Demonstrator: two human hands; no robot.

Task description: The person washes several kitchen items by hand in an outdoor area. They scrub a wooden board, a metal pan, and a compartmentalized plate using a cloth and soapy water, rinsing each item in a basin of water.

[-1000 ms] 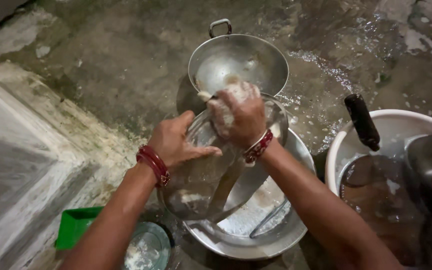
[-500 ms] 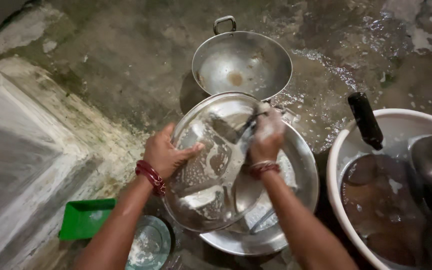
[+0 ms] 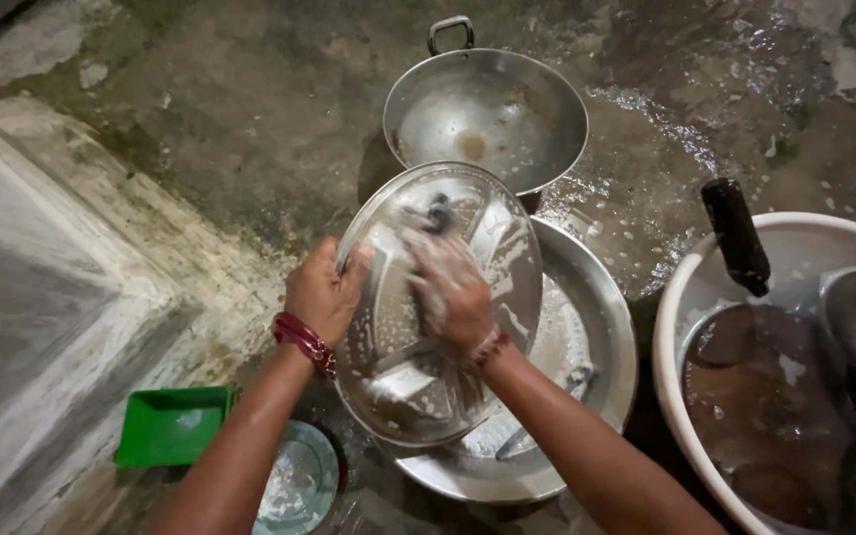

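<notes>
Head view: soapy right hand (image 3: 453,292) rubs round steel lid (image 3: 438,307).

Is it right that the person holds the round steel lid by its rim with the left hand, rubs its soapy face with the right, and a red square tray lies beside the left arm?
Not quite: the square tray is green, as the head view shows. The rest holds: left hand on the round steel lid's rim, right hand on its soapy face.

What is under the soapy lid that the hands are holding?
Under the soapy lid sits a big steel plate, with a spoon-like utensil lying on it. The lid covers the plate's left part, so anything there is hidden.
</notes>
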